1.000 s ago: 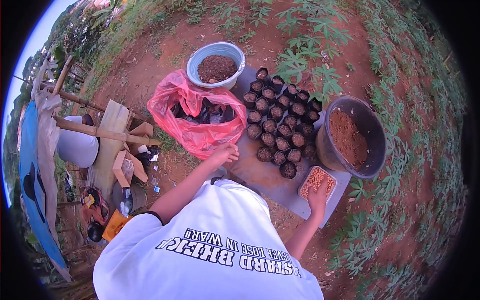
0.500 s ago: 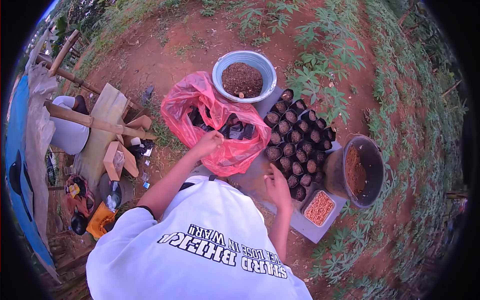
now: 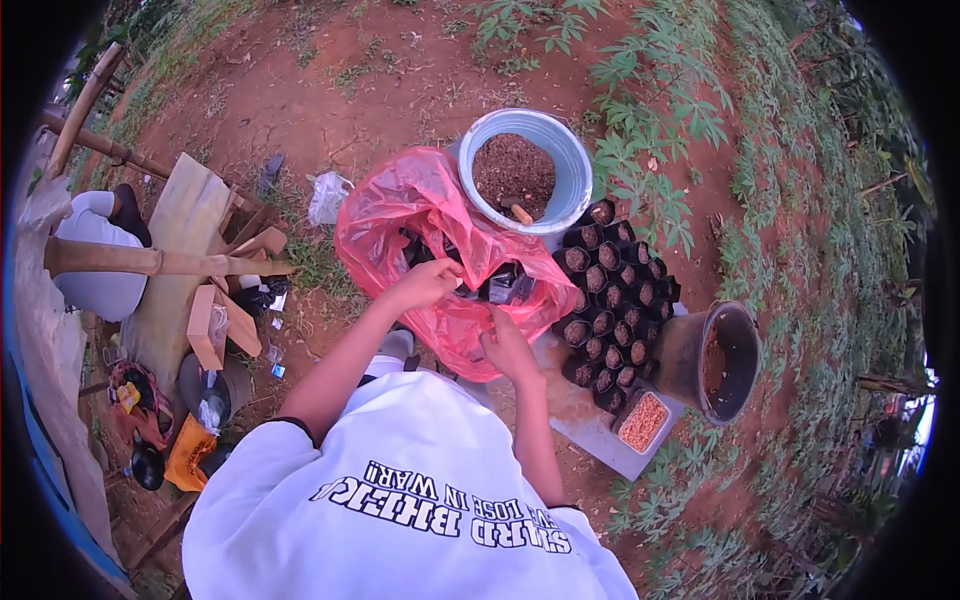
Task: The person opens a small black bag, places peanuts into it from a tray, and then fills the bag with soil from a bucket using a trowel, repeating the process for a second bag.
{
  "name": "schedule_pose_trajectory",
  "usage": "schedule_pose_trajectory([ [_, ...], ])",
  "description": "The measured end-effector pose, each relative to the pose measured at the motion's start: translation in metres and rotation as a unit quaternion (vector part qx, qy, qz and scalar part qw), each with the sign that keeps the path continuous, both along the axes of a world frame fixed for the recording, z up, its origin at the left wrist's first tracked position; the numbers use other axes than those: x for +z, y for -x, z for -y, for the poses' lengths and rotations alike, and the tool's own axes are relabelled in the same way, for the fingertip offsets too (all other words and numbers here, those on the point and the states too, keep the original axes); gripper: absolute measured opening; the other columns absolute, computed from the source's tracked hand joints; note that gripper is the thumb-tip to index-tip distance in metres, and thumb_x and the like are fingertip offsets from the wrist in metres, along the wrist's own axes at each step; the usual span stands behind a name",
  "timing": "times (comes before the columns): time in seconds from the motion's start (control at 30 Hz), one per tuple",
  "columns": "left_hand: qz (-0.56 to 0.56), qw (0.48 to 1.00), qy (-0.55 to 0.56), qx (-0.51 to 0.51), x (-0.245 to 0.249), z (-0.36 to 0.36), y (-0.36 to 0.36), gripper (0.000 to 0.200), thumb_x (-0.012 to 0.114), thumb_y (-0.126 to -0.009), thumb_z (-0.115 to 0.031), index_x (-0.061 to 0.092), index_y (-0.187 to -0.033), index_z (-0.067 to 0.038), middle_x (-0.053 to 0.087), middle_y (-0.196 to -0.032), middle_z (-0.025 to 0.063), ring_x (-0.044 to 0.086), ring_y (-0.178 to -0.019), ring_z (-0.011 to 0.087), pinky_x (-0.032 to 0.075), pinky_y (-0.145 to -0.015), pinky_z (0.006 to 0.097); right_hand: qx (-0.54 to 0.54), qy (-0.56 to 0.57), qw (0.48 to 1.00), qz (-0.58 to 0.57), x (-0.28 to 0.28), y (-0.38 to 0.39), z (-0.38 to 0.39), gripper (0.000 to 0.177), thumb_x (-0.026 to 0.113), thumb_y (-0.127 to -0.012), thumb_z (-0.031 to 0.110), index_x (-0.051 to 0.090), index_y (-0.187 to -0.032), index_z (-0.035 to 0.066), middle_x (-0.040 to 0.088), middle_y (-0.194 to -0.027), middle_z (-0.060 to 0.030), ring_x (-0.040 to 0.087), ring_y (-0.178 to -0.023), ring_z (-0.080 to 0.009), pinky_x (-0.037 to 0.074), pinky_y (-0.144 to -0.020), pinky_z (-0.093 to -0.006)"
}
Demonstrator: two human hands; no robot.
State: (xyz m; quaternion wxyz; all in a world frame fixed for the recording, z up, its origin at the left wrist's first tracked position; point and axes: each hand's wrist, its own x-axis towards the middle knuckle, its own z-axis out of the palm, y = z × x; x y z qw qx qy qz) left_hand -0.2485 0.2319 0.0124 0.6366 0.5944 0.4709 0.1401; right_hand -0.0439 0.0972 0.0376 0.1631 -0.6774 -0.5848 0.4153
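A red plastic bag [image 3: 395,195] lies wide at the mouth in front of me, with shiny black plastic pieces [image 3: 507,283] inside. My left hand [image 3: 425,284] is at the bag's mouth, fingers closed in a pinch on its rim. Lower and to the right, my right hand [image 3: 509,350] grips the near side of the same bag, its fingertips partly hidden by the hand. Right of the bag stand several black polybags [image 3: 608,300] filled with dark soil, packed close together on a grey board [image 3: 585,425].
Behind the bag sits a light blue basin [image 3: 578,190] of dark soil with a brown piece on top. At right, a dark bucket [image 3: 685,350] leans beside a container of tan grains [image 3: 642,422]. A person [image 3: 100,255] sits left by a wooden bench [image 3: 180,240]; cassava-like plants [image 3: 660,100] grow right.
My right hand has moved left from beside the polybags onto the red bag. The left hand stays at the bag's rim. The view has shifted slightly.
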Motion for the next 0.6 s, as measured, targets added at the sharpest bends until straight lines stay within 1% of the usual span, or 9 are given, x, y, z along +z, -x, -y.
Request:
schedule_pose_trajectory([
  [0.07,0.037,0.995,0.057,-0.073,0.007,-0.008,0.002,0.043,0.067,-0.093,-0.025,0.058,-0.126,0.001,0.068,-0.109,0.0131,0.065,-0.1,0.0192,0.051,-0.088,0.0333,-0.009,0.002,1.0,-0.003,0.002,0.01,-0.012,0.058,0.061,-0.09,0.014,0.043,-0.143,-0.005,0.056,-0.133,-0.0277,0.057,-0.123,-0.036,0.045,-0.105,-0.0413],
  [0.1,0.038,0.995,0.056,-0.076,0.01,-0.011,0.003,0.043,0.067,-0.093,-0.025,0.058,-0.126,0.001,0.068,-0.109,0.0131,0.065,-0.1,0.0192,0.051,-0.088,0.0333,-0.013,-0.003,1.0,-0.007,0.002,0.014,-0.017,0.059,0.061,-0.09,0.014,0.043,-0.143,-0.005,0.056,-0.133,-0.0274,0.057,-0.123,-0.0357,0.045,-0.104,-0.0412],
  [0.17,-0.007,0.989,0.089,-0.116,0.017,-0.014,0.004,0.048,0.065,-0.095,-0.022,0.052,-0.136,0.0,0.068,-0.114,0.0157,0.065,-0.106,0.0214,0.05,-0.092,0.0334,-0.021,-0.02,1.0,0.004,-0.003,0.021,-0.022,0.059,0.062,-0.09,0.013,0.043,-0.143,-0.004,0.057,-0.131,-0.0261,0.058,-0.12,-0.0354,0.046,-0.102,-0.0408],
  [0.2,-0.008,0.989,0.087,-0.118,0.014,-0.013,0.006,0.048,0.065,-0.095,-0.022,0.052,-0.136,0.0,0.068,-0.114,0.0157,0.065,-0.106,0.0214,0.05,-0.092,0.0334,-0.025,-0.036,0.999,0.013,-0.005,0.024,-0.023,0.059,0.062,-0.09,0.012,0.044,-0.143,-0.003,0.058,-0.128,-0.0249,0.059,-0.117,-0.0351,0.047,-0.1,-0.0405],
  [0.27,0.043,0.995,0.015,-0.085,0.005,-0.006,0.008,0.053,0.064,-0.096,-0.021,0.047,-0.143,-0.002,0.066,-0.124,0.0191,0.063,-0.115,0.0235,0.049,-0.097,0.034,-0.041,-0.037,0.998,0.016,-0.007,0.028,-0.024,0.058,0.062,-0.09,0.011,0.044,-0.143,-0.002,0.059,-0.125,-0.0236,0.06,-0.114,-0.0343,0.048,-0.098,-0.0399],
  [0.3,0.075,0.993,0.012,-0.091,0.005,-0.008,0.011,0.055,0.063,-0.096,-0.02,0.046,-0.145,-0.002,0.062,-0.132,0.0198,0.06,-0.122,0.0244,0.048,-0.102,0.035,-0.056,-0.035,0.998,0.018,-0.004,0.03,-0.025,0.057,0.062,-0.09,0.01,0.044,-0.143,-0.002,0.059,-0.122,-0.0224,0.061,-0.11,-0.0335,0.049,-0.095,-0.0393],
  [0.43,0.059,0.99,-0.05,-0.119,0.015,-0.015,0.021,0.055,0.064,-0.096,-0.019,0.046,-0.146,-0.003,0.059,-0.137,0.0175,0.058,-0.126,0.024,0.047,-0.104,0.0358,-0.091,-0.049,0.994,-0.02,0.004,0.038,-0.026,0.058,0.062,-0.09,0.008,0.044,-0.144,-0.001,0.059,-0.119,-0.0212,0.061,-0.106,-0.0319,0.049,-0.092,-0.0384],
  [0.53,0.094,0.992,-0.013,-0.086,0.029,-0.018,0.023,0.054,0.063,-0.096,-0.016,0.047,-0.146,-0.004,0.056,-0.142,0.0138,0.055,-0.128,0.0222,0.046,-0.106,0.036,-0.099,-0.084,0.991,-0.022,0.003,0.044,-0.026,0.058,0.062,-0.089,0.008,0.044,-0.144,0.0,0.058,-0.123,-0.0217,0.061,-0.106,-0.0312,0.049,-0.092,-0.0383],
  [0.6,0.172,0.983,0.018,-0.059,0.033,-0.021,0.022,0.052,0.061,-0.098,-0.013,0.045,-0.147,-0.002,0.05,-0.145,0.0111,0.048,-0.132,0.0181,0.039,-0.111,0.0351,-0.084,-0.093,0.992,-0.033,0.0,0.048,-0.028,0.058,0.062,-0.088,0.007,0.043,-0.142,-0.002,0.056,-0.125,-0.0244,0.06,-0.111,-0.0337,0.049,-0.095,-0.0405],
])
